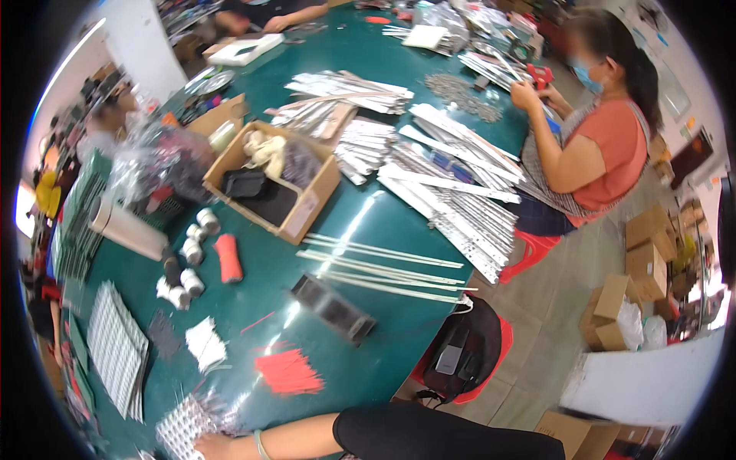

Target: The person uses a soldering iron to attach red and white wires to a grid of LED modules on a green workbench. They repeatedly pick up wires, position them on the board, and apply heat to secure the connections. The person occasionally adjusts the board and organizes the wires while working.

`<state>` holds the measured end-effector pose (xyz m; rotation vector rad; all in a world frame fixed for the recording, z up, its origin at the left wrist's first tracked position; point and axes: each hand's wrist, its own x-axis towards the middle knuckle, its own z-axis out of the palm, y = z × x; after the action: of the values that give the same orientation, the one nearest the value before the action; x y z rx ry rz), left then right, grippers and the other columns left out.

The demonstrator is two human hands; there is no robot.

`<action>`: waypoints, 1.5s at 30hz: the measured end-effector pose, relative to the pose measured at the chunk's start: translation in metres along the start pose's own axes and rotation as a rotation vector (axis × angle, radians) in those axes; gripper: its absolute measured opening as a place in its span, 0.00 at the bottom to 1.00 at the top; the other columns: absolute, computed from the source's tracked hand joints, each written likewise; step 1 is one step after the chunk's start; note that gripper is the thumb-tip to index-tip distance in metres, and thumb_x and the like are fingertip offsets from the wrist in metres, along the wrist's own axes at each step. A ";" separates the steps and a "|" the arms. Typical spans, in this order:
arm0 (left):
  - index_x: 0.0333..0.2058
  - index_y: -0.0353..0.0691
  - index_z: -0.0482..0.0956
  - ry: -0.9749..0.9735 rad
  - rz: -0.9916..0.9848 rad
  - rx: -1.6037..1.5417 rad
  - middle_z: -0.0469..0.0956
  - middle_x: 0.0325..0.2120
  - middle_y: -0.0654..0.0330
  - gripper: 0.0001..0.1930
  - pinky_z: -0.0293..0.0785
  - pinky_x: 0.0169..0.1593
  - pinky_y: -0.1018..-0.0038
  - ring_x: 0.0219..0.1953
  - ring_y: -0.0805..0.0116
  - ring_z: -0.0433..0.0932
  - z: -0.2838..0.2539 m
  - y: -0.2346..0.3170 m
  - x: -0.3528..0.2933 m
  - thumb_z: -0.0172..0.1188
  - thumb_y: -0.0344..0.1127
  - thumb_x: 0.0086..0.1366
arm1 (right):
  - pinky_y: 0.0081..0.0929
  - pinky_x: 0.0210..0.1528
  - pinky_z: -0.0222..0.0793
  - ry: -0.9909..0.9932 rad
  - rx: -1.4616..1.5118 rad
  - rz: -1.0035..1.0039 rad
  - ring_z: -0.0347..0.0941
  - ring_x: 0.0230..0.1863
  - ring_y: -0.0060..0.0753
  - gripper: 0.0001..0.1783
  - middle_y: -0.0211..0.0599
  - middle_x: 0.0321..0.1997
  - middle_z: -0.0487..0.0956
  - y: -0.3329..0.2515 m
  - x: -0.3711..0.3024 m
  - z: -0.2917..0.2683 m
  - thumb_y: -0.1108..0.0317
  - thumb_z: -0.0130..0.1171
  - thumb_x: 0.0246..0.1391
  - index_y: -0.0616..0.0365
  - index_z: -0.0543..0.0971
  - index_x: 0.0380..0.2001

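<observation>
My right hand point(212, 446) is at the bottom edge, its forearm in a black sleeve and a pale bangle on the wrist. It touches the edge of a sheet with rows of small white pieces point(182, 428), with crinkled clear plastic beside it. The fingers are blurred and partly cut off, so their grip does not show. My left hand is out of view. Near my right hand lie a bunch of thin red strips point(290, 372), a small stack of white strips point(206, 345), a dark grey patch point(163, 334) and a stack of patterned grey-white sheets point(119, 349).
On the green table point(399, 353) are a black rectangular holder point(333, 309), thin pale rods point(383, 276), a cardboard box point(313, 205), thread spools point(192, 251), a white bottle point(126, 228) and piled white strips point(452, 207). A co-worker point(606, 153) sits at right; a bag point(471, 349) rests on a red stool.
</observation>
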<state>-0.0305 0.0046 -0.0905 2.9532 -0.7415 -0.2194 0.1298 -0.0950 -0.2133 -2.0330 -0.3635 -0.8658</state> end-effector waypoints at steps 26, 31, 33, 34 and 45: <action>0.61 0.41 0.74 0.316 -0.244 -0.476 0.70 0.28 0.55 0.24 0.69 0.31 0.70 0.25 0.61 0.72 -0.041 -0.025 -0.061 0.52 0.20 0.66 | 0.43 0.52 0.71 -0.188 -0.136 0.084 0.73 0.53 0.51 0.12 0.45 0.48 0.77 -0.034 0.040 -0.198 0.81 0.59 0.50 0.62 0.82 0.39; 0.62 0.41 0.73 0.345 -0.190 -0.443 0.70 0.27 0.56 0.27 0.71 0.29 0.68 0.24 0.60 0.73 -0.038 -0.032 -0.056 0.55 0.19 0.63 | 0.42 0.52 0.71 -0.213 -0.163 0.091 0.73 0.52 0.50 0.12 0.44 0.48 0.78 -0.036 0.042 -0.198 0.80 0.60 0.50 0.61 0.83 0.39; 0.62 0.40 0.73 0.338 -0.164 -0.432 0.70 0.28 0.57 0.28 0.71 0.29 0.68 0.24 0.60 0.73 -0.040 -0.031 -0.048 0.55 0.19 0.61 | 0.41 0.53 0.71 -0.218 -0.165 0.094 0.73 0.52 0.50 0.12 0.44 0.48 0.78 -0.035 0.042 -0.198 0.80 0.61 0.50 0.61 0.83 0.39; 0.62 0.40 0.73 0.334 -0.152 -0.423 0.70 0.28 0.57 0.29 0.72 0.29 0.68 0.25 0.60 0.74 -0.041 -0.030 -0.044 0.55 0.19 0.61 | 0.41 0.52 0.71 -0.216 -0.161 0.092 0.73 0.52 0.51 0.12 0.44 0.48 0.78 -0.036 0.043 -0.198 0.81 0.61 0.50 0.61 0.83 0.39; 0.62 0.35 0.72 0.324 -0.109 -0.323 0.72 0.31 0.55 0.34 0.73 0.27 0.67 0.25 0.58 0.75 -0.041 -0.020 -0.011 0.54 0.16 0.52 | 0.42 0.52 0.71 -0.218 -0.131 0.097 0.72 0.52 0.51 0.12 0.44 0.49 0.77 -0.036 0.043 -0.199 0.81 0.61 0.49 0.62 0.83 0.39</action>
<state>-0.0239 0.0295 -0.0516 2.6302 -0.4537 0.1206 0.0530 -0.2385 -0.0864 -2.2542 -0.3313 -0.6245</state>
